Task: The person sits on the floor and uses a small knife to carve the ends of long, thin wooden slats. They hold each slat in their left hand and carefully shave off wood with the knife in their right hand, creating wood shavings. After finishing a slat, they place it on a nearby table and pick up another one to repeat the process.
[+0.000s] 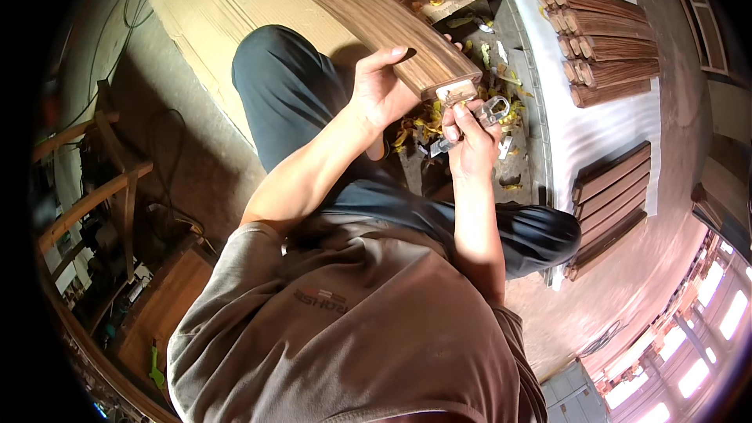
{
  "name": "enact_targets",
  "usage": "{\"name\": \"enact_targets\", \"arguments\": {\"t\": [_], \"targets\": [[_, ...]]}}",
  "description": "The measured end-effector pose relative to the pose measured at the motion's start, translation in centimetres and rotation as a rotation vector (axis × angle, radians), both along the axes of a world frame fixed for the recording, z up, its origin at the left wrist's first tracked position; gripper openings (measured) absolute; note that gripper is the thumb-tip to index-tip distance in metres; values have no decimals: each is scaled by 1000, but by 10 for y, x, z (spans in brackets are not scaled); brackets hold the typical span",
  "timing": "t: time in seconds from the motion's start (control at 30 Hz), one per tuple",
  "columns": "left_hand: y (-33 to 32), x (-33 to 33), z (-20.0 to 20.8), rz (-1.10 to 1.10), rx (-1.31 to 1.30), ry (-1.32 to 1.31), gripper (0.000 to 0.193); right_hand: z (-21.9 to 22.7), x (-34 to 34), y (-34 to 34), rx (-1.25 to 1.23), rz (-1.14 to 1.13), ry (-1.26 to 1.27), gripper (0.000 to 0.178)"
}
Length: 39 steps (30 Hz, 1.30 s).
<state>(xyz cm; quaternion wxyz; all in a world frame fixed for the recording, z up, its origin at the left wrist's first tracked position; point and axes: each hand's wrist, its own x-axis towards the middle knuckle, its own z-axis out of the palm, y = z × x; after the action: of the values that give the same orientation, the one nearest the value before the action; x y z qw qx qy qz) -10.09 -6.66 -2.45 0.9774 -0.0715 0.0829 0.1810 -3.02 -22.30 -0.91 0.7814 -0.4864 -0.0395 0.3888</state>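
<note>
A long, dark brown striped wooden piece [368, 12] slants from the upper middle down toward my chest. My left hand [378, 92] grips it near its near end, the thumb on top and the palm along its side. A pale block-like tip [457, 92] shows at that end. My right hand [474, 141] is just below the tip, its thumb and fingers pinched close against it. Held in the same hand is a small greyish tool [493, 111] with a ring-shaped end; its exact kind is unclear. The fingertips partly hide what they touch.
Yellow and white scraps [427, 129] litter the ground around the work. Cardboard [211, 39] lies at the upper left. On a white sheet [580, 137] to the right rest stacked wooden pieces [611, 47] and several flat slats [615, 200]. A wooden frame [117, 176] stands at the left.
</note>
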Motion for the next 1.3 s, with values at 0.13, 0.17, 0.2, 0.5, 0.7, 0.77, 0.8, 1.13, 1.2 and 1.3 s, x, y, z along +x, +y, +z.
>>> {"name": "enact_targets", "arguments": {"t": [0.13,0.17,0.2,0.5,0.7,0.77,0.8,1.13,1.2,1.3], "targets": [[1,-12,-3,11,254,67,60,9,-5,1,-96,-30,-108,7],[2,-15,-2,5,361,111,58,19,-5,1,-106,-17,-68,8],[7,-19,-7,-23,448,182,58,31,-7,2,-118,-3,-25,9],[-10,-1,5,58,339,309,82,68,3,-40,-160,-57,-443,58],[-19,-25,8,-72,481,535,91,78,12,-76,-336,21,-579,63],[-17,-30,13,-70,481,480,90,74,4,-71,-185,-62,-586,39],[-14,-29,9,-63,488,461,90,78,1,-66,-204,-56,-673,35],[-8,-25,-27,-3,241,749,46,65,8,-40,-250,212,-1326,19],[-10,-25,-28,10,251,735,44,58,7,-30,-269,199,-1271,17],[-7,-28,-20,6,279,727,43,50,10,-23,-272,233,-1230,16]]}}
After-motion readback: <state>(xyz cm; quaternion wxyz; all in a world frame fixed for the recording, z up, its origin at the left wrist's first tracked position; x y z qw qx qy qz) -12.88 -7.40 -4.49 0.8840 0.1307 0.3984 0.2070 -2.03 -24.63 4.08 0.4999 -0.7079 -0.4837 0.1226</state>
